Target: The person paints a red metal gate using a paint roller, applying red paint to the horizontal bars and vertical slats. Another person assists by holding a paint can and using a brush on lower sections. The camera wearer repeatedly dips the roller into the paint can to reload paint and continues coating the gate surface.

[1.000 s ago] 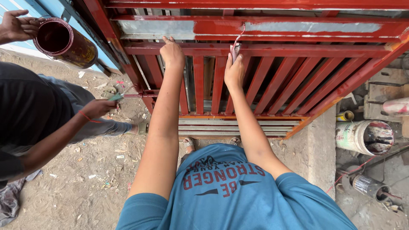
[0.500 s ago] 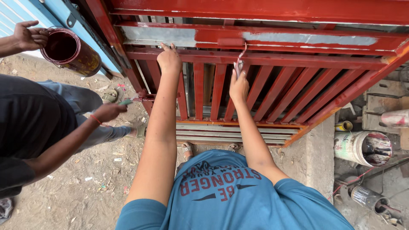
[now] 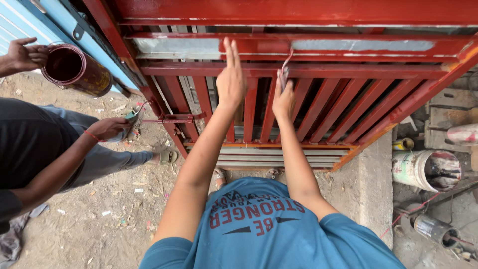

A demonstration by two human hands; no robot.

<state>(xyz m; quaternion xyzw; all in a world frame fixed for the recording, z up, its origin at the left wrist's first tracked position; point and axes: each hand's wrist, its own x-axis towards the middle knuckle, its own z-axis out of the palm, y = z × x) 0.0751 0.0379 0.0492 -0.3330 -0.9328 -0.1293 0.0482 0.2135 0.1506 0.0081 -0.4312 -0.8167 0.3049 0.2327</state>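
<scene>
left hand [image 3: 230,79] sits near the top middle of the frame, fingers straight and spread flat against the red metal gate [image 3: 348,94], gripping nothing. right hand [image 3: 284,97] just beside it, fingers closed around a paintbrush [image 3: 285,69] whose tip touches the gate's upper rail. far left, another person's hand [image 3: 22,55] holds a paint can [image 3: 74,69] and their other hand [image 3: 107,128] a small brush by the latch. paint-stained bucket [image 3: 428,169] at right.

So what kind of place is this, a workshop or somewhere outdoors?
Likely an outdoor yard or work site: a half-painted red metal gate, bare dirt ground, and paint-smeared buckets beside it.
</scene>
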